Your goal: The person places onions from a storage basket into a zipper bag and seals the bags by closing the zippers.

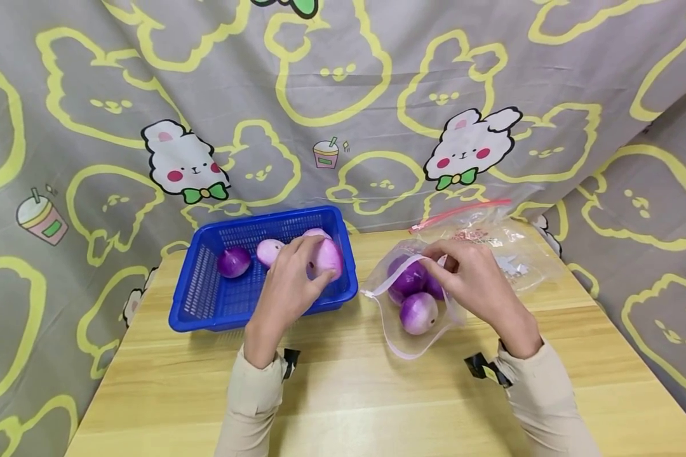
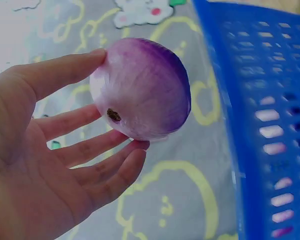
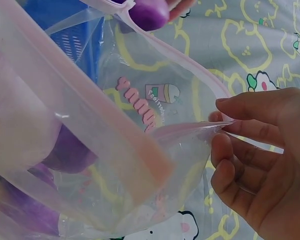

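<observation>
My left hand (image 1: 288, 279) grips a purple-and-white onion (image 1: 328, 260) between thumb and fingers, above the right end of a blue plastic basket (image 1: 263, 219). In the left wrist view this onion (image 2: 142, 90) shows its brown root spot, and the basket wall stands to its right. Inside the basket lie a dark purple onion (image 1: 234, 263) and a paler one (image 1: 270, 251); another is partly hidden behind the held onion. My right hand (image 1: 474, 273) pinches the rim of a clear zip bag (image 1: 410, 355), its mouth spread open. Several onions (image 1: 418, 313) sit in this bag.
A second clear bag (image 1: 526, 254) with a red zip strip (image 1: 460, 216) lies behind and right of my right hand. The wooden table (image 1: 366, 406) meets a grey patterned cloth (image 1: 371, 95) at the back.
</observation>
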`<state>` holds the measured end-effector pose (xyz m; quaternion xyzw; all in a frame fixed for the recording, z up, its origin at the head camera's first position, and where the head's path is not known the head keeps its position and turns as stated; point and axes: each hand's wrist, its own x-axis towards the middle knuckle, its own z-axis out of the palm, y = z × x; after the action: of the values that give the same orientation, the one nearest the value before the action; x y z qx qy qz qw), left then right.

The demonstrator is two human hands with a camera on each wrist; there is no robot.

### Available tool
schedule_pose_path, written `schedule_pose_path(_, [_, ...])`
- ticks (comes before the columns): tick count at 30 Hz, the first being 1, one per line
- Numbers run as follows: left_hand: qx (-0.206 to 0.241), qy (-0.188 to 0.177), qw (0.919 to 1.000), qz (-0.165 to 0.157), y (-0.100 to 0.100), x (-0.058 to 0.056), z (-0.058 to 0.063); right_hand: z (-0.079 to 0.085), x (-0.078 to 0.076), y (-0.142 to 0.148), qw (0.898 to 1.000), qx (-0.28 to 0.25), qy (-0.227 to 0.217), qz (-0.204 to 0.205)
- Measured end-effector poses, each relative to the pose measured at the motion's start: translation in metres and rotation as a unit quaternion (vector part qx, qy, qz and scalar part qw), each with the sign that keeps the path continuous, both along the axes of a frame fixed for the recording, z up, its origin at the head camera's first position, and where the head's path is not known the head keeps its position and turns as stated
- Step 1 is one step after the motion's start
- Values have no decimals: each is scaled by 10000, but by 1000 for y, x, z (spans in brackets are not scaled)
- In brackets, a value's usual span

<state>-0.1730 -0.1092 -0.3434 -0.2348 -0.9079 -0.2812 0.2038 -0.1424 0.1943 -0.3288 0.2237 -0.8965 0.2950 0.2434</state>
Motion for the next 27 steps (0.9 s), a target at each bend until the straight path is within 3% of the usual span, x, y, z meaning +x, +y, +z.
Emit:
schedule_pose_path(10, [510, 539, 9930, -916, 21, 30, 22, 6, -7, -1, 9999, 121, 50, -28])
schedule_pose_path(14, [512, 539, 9877, -1377, 35, 44, 27, 8, -9, -3, 9997, 130, 203, 3])
schedule_pose_path(18, [269, 508, 9840, -1688, 52, 52, 23, 10, -10, -5, 9995, 94, 300, 20])
schedule_pose_path(27, [-152, 687, 9727, -2211, 85, 58, 1, 15, -6, -11, 9995, -4, 319, -69])
